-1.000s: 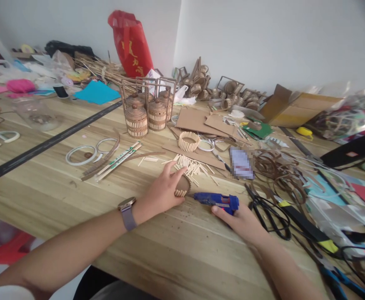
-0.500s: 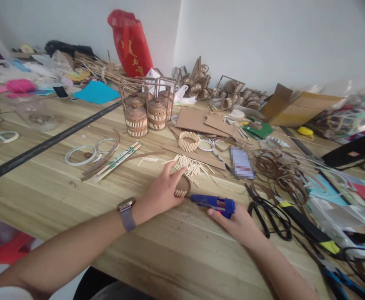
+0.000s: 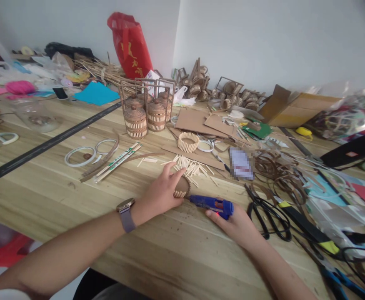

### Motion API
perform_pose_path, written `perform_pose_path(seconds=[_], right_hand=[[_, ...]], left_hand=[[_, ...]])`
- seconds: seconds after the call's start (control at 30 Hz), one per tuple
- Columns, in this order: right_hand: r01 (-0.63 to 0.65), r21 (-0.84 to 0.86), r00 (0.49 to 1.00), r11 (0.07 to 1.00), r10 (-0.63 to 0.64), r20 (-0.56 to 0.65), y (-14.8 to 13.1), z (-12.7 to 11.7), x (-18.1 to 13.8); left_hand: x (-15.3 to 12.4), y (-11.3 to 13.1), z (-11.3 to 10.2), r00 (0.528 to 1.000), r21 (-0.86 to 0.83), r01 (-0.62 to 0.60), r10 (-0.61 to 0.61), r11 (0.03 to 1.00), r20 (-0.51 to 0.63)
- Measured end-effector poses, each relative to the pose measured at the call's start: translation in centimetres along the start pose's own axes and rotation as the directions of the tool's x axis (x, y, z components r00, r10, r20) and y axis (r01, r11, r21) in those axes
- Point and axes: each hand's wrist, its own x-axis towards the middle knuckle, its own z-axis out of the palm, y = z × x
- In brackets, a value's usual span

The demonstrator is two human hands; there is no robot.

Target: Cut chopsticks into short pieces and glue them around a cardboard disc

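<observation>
My left hand [image 3: 165, 187] is closed around the left side of a small round basket base [image 3: 183, 187], brown inside, with short pale sticks standing along its near rim. My fingers hide part of that base. In my right hand [image 3: 237, 225] is a blue hot glue gun [image 3: 212, 203] with a small red light lit; its nozzle points left and comes close to the base's near right edge. Whether the tip touches, I cannot tell. Just behind lies a heap of short pale sticks [image 3: 191, 166]. Beyond it stands a ring of sticks [image 3: 188, 142].
Lidded stick baskets [image 3: 135, 121] with tall handles stand farther back, near cardboard sheets [image 3: 193, 121]. Wrapped chopsticks [image 3: 118, 161] and white tape rings [image 3: 80, 156] lie at left. On the right are black-handled scissors [image 3: 268, 214], a yellow-black cutter [image 3: 307, 225] and coiled brown strips [image 3: 276, 171].
The view has shifted very slightly. Both hands, the glue gun and the basket base keep nearly the same places.
</observation>
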Motion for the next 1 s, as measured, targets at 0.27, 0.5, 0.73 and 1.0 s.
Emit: perform_pose_path(seconds=[0.27, 0.5, 0.73, 1.0], right_hand=[[-0.009, -0.006, 1.0, 1.0, 0.009, -0.002, 0.26, 0.07, -0.03], [0.002, -0.023, 1.0, 1.0, -0.002, -0.009, 0.17, 0.07, 0.0], [0.001, -0.015, 1.0, 1.0, -0.001, -0.013, 0.23, 0.1, -0.01], [0.009, -0.035, 1.0, 0.999, -0.01, -0.029, 0.66, 0.24, -0.02]], left_hand=[[0.0, 0.25, -0.24, 0.999, 0.02, 0.031, -0.032, 0.999, 0.021], [0.05, 0.31, -0.3, 0.999, 0.007, 0.028, -0.028, 1.0, 0.027], [-0.04, 0.04, -0.05, 1.0, -0.019, 0.016, -0.016, 1.0, 0.004], [0.02, -0.01, -0.04, 1.0, -0.032, 0.02, -0.02, 0.999, 0.007]])
